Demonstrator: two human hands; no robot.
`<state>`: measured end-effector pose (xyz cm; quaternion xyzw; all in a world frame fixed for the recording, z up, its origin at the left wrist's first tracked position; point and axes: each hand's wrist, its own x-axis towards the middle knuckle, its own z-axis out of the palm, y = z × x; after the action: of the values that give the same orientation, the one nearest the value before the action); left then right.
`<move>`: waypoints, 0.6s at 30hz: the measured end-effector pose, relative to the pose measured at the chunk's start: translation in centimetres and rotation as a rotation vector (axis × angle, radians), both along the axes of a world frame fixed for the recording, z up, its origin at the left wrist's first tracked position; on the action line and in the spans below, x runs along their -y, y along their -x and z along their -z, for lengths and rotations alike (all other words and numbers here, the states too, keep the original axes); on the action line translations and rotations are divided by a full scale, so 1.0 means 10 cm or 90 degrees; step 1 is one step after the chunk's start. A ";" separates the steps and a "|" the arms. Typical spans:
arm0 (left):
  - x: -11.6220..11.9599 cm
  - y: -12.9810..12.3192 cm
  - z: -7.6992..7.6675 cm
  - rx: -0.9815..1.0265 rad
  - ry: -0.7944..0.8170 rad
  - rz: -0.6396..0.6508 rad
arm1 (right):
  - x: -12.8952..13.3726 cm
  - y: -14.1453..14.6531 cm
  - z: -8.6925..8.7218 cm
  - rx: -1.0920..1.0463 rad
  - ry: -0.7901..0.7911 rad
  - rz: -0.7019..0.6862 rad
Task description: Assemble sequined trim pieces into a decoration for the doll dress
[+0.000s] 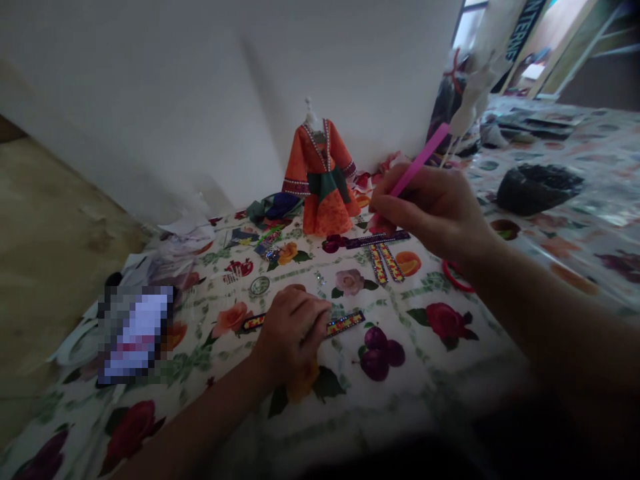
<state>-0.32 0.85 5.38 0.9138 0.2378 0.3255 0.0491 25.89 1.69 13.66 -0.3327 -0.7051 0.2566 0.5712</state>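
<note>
Patterned strip [345, 324] flat on the flowered tablecloth [425, 373], and it's right under the left hand [295, 323], one end poking out on each side of the fingers! Looks like a featherweight, this one: narrow, probably soft and bendy, with glinting dots along the edge that may give a bit of grip and may come loose if scraped. Best hold, I'd judge, is flat fingertips near an end, pressing rather than tugging, since so light a thing could easily skid on the cloth. Now the hands: the left comes in low, palm down, knuckles up, fingers curled over the middle of the strip; whether they pinch it or simply press, I cannot tell from up here. Over to the right hand [430, 207], raised clear of the cloth and farther forward, thumb and fingers pinching a pink stick [423, 159] that slants up and to the right; light and stiff by the look of it, its lower end hard to make out. Just below that hand lie two short strips [387, 263], and between the hands, farther off, stands the little orange dress [330, 217].
</note>
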 end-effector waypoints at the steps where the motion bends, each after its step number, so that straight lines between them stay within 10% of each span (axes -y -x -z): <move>1: 0.00 0.00 -0.03 0.008 0.015 -0.006 | 0.00 -0.01 -0.01 0.004 -0.008 -0.001; 12: 0.02 0.08 -0.30 0.186 0.261 -0.110 | 0.09 -0.11 -0.18 0.058 -0.051 0.049; 18: 0.19 0.06 -0.53 0.312 0.204 -0.181 | 0.11 -0.14 -0.17 0.066 -0.048 0.043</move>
<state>-0.96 -1.09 10.63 0.7467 0.3921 0.4978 0.2021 27.26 0.56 15.36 -0.3472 -0.7312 0.1929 0.5547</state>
